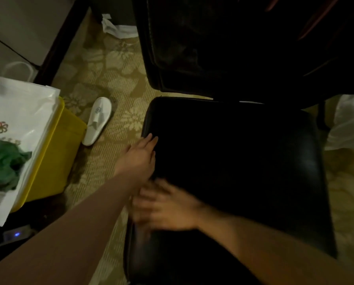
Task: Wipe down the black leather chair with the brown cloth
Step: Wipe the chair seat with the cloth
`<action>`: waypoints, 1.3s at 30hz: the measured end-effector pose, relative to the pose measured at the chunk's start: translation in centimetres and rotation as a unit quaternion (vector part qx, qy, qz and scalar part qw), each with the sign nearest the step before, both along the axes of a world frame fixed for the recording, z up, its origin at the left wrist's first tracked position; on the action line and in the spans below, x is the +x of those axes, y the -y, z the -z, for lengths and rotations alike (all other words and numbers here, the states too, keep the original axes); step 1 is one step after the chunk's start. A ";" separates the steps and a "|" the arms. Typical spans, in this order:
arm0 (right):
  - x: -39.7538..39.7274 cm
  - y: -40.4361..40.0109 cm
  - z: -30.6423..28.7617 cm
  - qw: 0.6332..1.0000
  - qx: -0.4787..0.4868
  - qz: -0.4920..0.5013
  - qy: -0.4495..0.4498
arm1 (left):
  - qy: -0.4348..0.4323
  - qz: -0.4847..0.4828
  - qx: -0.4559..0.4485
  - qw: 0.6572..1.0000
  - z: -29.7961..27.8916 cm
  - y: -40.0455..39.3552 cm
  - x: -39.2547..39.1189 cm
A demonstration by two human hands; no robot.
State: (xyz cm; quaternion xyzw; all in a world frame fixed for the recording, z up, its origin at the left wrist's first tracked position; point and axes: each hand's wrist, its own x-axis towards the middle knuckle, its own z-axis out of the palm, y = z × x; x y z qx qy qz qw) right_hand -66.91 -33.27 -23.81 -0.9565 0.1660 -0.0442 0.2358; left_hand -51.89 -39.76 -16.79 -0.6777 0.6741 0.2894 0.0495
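Observation:
The black leather chair fills the right half of the view, with its seat (244, 171) in front of me and its backrest (213, 48) beyond. My left hand (140, 156) lies flat on the seat's left edge, fingers stretched forward and holding nothing. My right hand (167, 208) is blurred by motion over the seat's front left part, fingers spread and pointing left. A dim, blurred patch shows under its fingertips. I cannot make out the brown cloth clearly in this dark view.
A white slipper (97, 120) lies on the patterned carpet (110, 79) left of the chair. Further left stands a yellow bin (54, 161) with a white bag (17, 112) and green fabric (3, 163). White material (347, 124) sits at the right edge.

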 end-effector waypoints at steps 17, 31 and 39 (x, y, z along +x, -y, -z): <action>-6.1 -0.8 0.4 0.981 -0.138 0.095 -0.095 | 0.011 -0.020 0.042 0.999 1.5 0.5 -2.9; -6.6 -1.6 -0.8 0.856 -0.109 0.476 -0.173 | 0.050 -0.004 0.103 0.993 0.3 1.0 -4.5; -11.8 4.1 -7.2 0.890 -0.146 0.423 -0.089 | 0.099 0.100 -0.055 0.988 -7.2 3.8 -9.1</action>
